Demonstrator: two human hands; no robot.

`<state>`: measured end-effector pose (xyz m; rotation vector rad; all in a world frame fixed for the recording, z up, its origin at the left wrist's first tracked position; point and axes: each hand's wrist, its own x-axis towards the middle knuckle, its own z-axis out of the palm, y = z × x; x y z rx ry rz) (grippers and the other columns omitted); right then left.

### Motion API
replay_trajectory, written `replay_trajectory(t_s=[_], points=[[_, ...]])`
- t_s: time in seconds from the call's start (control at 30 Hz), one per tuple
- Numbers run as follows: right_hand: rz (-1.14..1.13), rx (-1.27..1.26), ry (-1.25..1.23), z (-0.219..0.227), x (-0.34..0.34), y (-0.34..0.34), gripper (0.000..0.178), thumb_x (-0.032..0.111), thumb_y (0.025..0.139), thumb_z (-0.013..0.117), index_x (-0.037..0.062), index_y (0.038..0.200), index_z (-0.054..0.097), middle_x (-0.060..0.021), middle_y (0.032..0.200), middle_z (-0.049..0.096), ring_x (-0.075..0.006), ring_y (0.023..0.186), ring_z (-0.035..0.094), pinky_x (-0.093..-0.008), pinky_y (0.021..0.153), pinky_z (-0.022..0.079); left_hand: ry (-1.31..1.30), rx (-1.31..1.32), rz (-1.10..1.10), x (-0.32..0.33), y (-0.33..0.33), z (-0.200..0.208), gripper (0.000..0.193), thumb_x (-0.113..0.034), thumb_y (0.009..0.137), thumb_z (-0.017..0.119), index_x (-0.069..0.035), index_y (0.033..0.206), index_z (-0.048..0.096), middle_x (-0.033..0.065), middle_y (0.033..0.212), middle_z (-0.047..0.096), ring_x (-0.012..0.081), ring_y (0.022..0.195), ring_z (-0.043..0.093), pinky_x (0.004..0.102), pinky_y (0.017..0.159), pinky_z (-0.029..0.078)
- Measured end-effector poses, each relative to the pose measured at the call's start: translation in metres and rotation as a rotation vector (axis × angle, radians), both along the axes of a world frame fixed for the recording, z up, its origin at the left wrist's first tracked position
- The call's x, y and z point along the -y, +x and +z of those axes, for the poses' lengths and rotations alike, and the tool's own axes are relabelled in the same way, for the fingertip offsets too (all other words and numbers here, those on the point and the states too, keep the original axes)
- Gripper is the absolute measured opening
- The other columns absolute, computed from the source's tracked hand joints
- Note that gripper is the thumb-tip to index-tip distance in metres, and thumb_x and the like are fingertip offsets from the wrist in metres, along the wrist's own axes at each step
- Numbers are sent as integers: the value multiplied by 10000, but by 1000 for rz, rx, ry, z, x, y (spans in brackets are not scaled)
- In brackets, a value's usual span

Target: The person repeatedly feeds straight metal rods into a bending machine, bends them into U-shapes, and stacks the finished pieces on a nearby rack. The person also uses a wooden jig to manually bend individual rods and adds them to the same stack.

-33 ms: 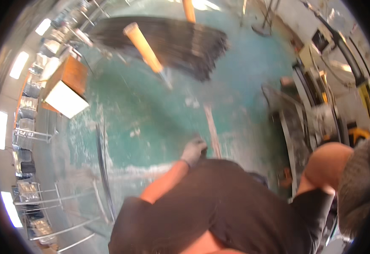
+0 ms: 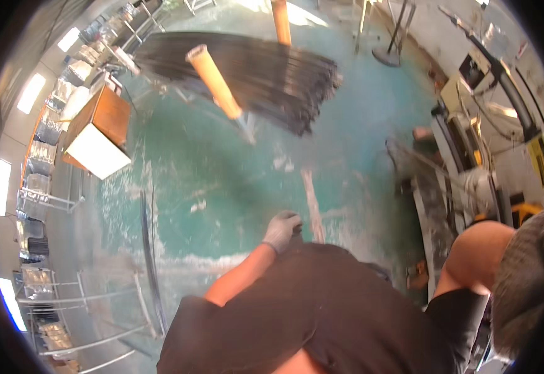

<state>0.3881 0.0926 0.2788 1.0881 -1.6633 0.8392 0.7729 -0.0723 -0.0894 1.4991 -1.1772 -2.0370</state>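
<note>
My left hand (image 2: 282, 230), in a pale grey glove, is in front of my dark shirt (image 2: 297, 305), near its hem. Its fingers are curled; a small dark patch shows by the fingertips, and I cannot make out what they hold. My right arm (image 2: 474, 255) is bent sharply upward at the right. On its raised end, very close to the camera, a grey knitted glove covers my right hand (image 2: 527, 283). The fingers of that hand are out of sight. Beneath my left hand lies the worn green floor (image 2: 222, 187).
Ahead, long dark strips (image 2: 253, 68) lie bundled on a rack with orange-yellow uprights (image 2: 216, 82). A brown box (image 2: 102, 115) stands left, above metal rails (image 2: 85, 293). Machinery (image 2: 465, 149) lines the right side. A round-based stand (image 2: 387, 56) is at the far right.
The view has tilted slightly, so the rack and strips sit a little lower in the picture, and the blur is less. Both hands keep nearly the same pose.
</note>
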Motion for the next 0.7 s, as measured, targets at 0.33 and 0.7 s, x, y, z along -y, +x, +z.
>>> replay_trajectory(t_s=[0.33, 0.7], points=[[-317, 228, 120, -52, 152, -121, 463, 189, 905, 802, 28, 1312, 653, -137, 1176, 703, -265, 1061, 661, -354, 935, 537, -477, 263, 55, 280, 23, 87, 124, -85, 918, 705, -22, 1025, 703, 76, 909, 719, 172, 834, 680, 330, 791, 576], [-296, 84, 150, -25, 414, -271, 617, 252, 864, 837, 27, 1383, 590, -181, 1265, 670, -321, 1155, 634, -399, 1000, 519, -905, 311, 216, 527, -11, 119, 95, -62, 1005, 653, 3, 1070, 679, 62, 965, 676, 138, 900, 621, 294, 835, 526]])
